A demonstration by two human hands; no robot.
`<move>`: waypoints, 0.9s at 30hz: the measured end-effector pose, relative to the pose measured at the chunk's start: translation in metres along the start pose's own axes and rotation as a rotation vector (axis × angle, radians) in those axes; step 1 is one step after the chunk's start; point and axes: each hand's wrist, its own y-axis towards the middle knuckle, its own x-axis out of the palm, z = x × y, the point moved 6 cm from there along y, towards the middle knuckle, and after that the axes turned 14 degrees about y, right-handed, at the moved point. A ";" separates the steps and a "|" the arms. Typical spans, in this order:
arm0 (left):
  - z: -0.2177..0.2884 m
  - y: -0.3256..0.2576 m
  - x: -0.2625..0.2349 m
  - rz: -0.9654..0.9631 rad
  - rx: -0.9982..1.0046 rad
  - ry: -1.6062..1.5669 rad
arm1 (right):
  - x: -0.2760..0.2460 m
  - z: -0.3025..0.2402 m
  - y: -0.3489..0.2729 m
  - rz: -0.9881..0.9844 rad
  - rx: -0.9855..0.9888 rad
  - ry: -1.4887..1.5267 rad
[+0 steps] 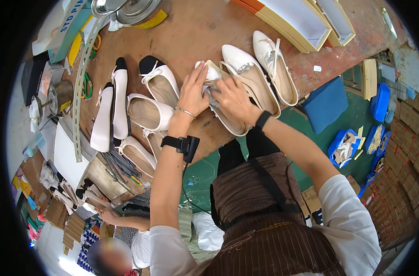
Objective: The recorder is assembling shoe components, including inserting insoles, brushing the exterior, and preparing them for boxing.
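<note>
A white flat shoe lies on the bench in front of me, its heel end toward me. My left hand curls round its toe end, fingers pressed on the toe. At the shoe's opening, my right hand has its fingers bent together. They hide what they pinch; some greyish crumpled material shows between the hands. Right of them are two more white flats, a nearer shoe and a farther bow-trimmed shoe, with crumpled stuffing in their toes. To the left lies a pale flat with a black toe.
More pale flats lie left on the brown bench. Open boxes stand at the far right, and green-handled scissors lie left. A blue board and blue bins are right. A co-worker's hand holds a shoe lower left.
</note>
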 end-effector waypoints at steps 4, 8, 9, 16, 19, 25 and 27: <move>0.010 0.001 0.004 -0.039 0.030 -0.048 | -0.014 0.010 0.015 0.290 -0.059 -0.077; 0.000 -0.004 0.010 0.102 -0.157 -0.079 | -0.007 0.014 0.025 0.248 0.033 0.023; -0.004 -0.005 0.013 0.112 -0.177 -0.040 | -0.006 0.015 0.028 0.251 0.071 0.093; -0.009 0.002 0.008 0.316 -0.314 -0.018 | -0.008 0.027 0.043 0.325 0.140 0.188; 0.002 -0.010 0.011 0.273 -0.387 -0.030 | -0.014 0.018 0.039 0.273 0.127 0.245; 0.085 -0.076 0.005 0.389 -0.659 -0.048 | -0.085 0.003 -0.052 0.455 0.271 0.009; 0.103 -0.092 0.033 0.310 -0.793 -0.024 | -0.090 0.026 -0.089 0.550 0.473 -0.237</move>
